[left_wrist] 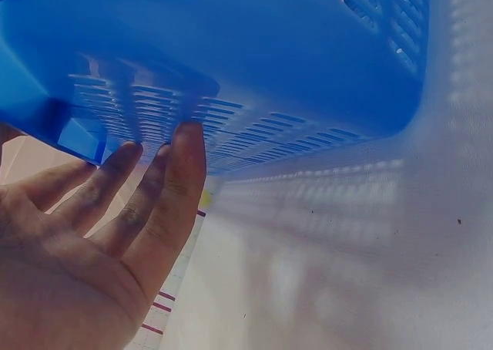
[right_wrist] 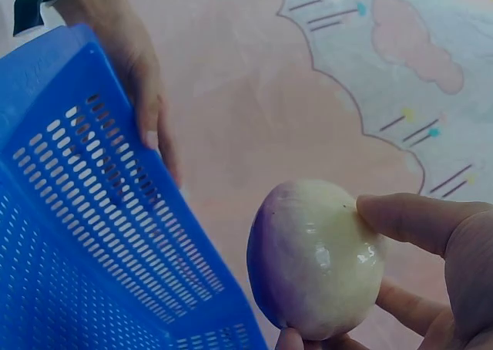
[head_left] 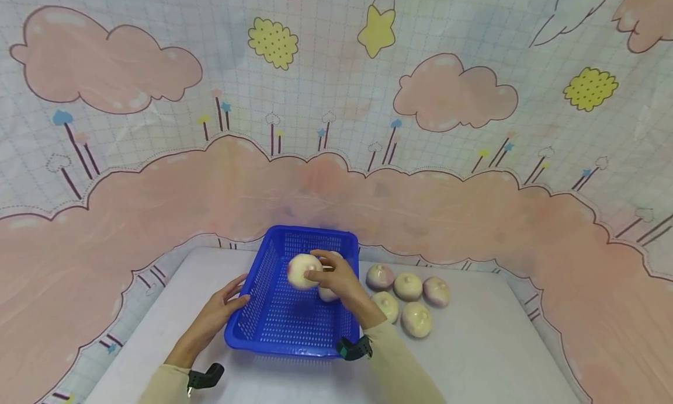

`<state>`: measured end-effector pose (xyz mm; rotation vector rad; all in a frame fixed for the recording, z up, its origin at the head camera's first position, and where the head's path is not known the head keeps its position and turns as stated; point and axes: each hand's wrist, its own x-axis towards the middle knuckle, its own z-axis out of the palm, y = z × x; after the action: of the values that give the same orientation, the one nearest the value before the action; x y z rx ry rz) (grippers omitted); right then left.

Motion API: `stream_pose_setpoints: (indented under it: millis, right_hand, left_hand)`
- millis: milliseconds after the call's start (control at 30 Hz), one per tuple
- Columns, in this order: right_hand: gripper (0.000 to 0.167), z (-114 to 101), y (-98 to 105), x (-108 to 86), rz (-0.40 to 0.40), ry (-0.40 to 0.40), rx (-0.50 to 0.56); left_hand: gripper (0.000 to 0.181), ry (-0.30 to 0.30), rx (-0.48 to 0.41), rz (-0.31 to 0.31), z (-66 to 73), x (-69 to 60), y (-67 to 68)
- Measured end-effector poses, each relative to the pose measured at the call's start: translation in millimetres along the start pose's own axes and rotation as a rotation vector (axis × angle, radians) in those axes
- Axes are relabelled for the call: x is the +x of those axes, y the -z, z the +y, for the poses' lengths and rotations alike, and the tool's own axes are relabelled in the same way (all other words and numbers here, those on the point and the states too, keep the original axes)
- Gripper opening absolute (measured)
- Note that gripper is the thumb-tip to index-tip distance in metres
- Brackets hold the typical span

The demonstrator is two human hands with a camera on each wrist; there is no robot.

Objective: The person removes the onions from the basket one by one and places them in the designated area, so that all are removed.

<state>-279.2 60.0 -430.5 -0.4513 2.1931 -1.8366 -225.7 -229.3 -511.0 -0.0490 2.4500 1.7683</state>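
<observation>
Right grip (head_left: 339, 278): pinching one pale round vegetable (head_left: 299, 270), thumb and fingers on opposite sides. It's held up over the blue basket (head_left: 294, 329), which stands toward the far edge of the bench (head_left: 489, 340), left of centre. Left grip (head_left: 218, 307): fingers fairly straight, resting against the basket's left side, not wrapped round it. Keep that light press so the basket can't slide; don't push hard enough to tip it.

Skin looks glossy, probably slick, so hold the vegetable round its widest part and squeeze just enough. Judging by position, it's a transfer at the basket; direction can't be told. Either way, stay above the rim when crossing it and lower to contact before letting go, no dropping.

Mind the pale vegetable inside the basket (head_left: 328, 294), partly behind your right grip; avoid knocking it. Watch your forearm too: five loose vegetables (head_left: 417, 319) sit on the bench just right of the basket, round enough to roll if your sleeve (head_left: 396, 357) brushes them.
</observation>
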Motion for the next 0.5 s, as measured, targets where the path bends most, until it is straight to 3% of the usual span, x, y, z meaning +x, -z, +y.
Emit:
stream_pose_setpoints:
  millis: [500]
  right_hand:
    - [0.055,4.3,29.4,-29.1,0.021,0.022,0.048]
  left_hand:
    - [0.072,-0.003,-0.004,-0.011,1.6,-0.4,0.9]
